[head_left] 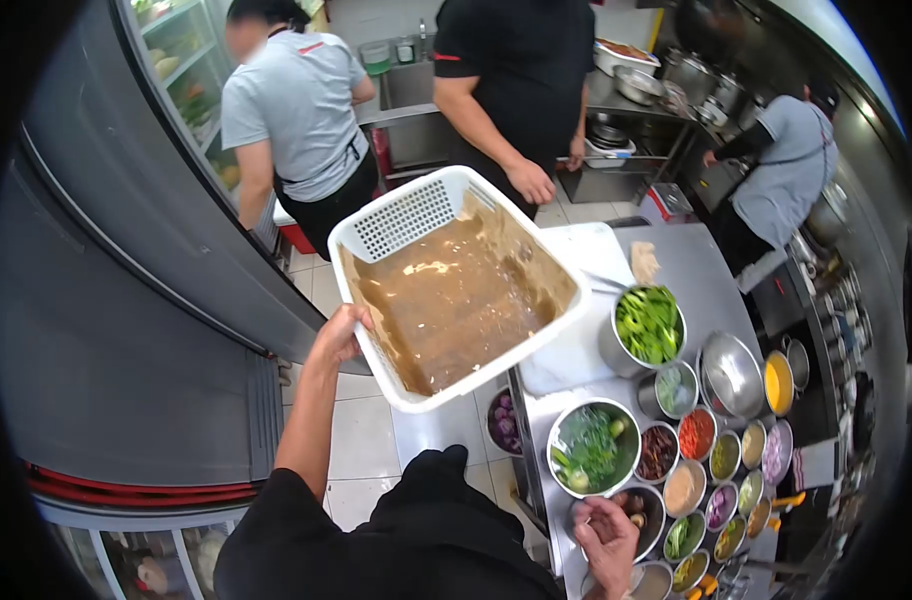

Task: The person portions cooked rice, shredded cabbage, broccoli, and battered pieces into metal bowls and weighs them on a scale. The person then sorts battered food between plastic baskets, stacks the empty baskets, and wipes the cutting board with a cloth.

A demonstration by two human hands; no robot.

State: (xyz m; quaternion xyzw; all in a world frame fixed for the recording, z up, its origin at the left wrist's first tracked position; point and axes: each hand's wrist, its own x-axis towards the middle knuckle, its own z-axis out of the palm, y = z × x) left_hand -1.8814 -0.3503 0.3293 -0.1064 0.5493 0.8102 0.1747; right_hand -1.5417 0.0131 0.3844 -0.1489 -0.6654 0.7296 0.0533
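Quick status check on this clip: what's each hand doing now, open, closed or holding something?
Left hand: closed, gripping the white basket.
Right hand: fingers curled near a metal bowl; can't tell whether it holds anything.

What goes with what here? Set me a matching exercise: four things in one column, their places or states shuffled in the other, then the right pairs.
Column one
1. White basket
2. Left hand
3. Right hand
4. Tall metal pot

Column two
A. Lowered beside the metal bowls, away from the basket
B. Filled with green leaves, next to the white board
C. Tilted and brown inside
D. Gripping the basket's side

Right pairs: 1-C; 2-D; 3-A; 4-B
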